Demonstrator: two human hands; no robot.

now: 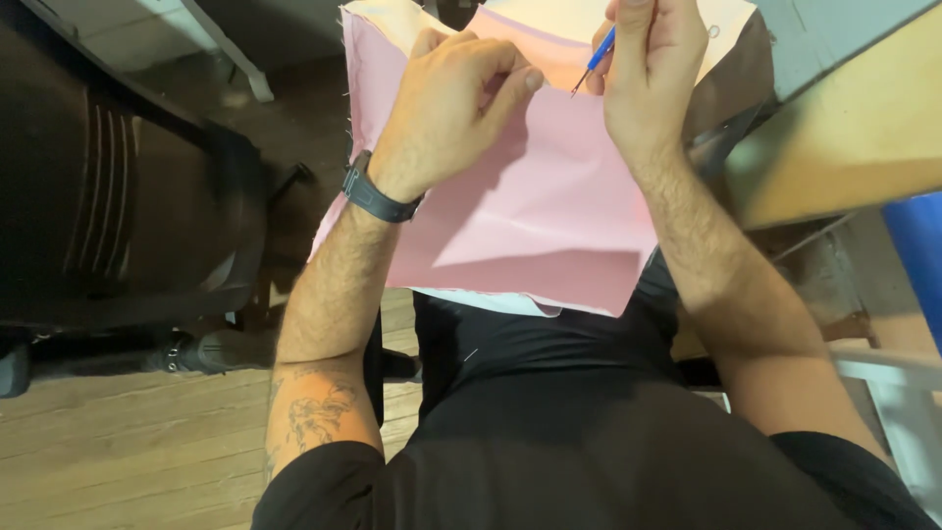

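- A pink cloth (530, 211) is hanging in the upper middle of the frame, draping from the top edge down over the person's lap.
- The left hand (453, 98) is pinching a fold of the pink cloth between thumb and curled fingers, clamped on it near the top.
- The right hand (650, 69) is gripping a small blue-handled tool (595, 59), its thin metal tip pointing down-left at the cloth just beside the left thumb.
- The two hands are working close together, nearly touching.
- A dark wristband (378, 199) is sitting on the left wrist.
- A wooden table (844, 147) is showing at upper right; a black chair (128, 196) is standing at left on the plank floor (128, 442).
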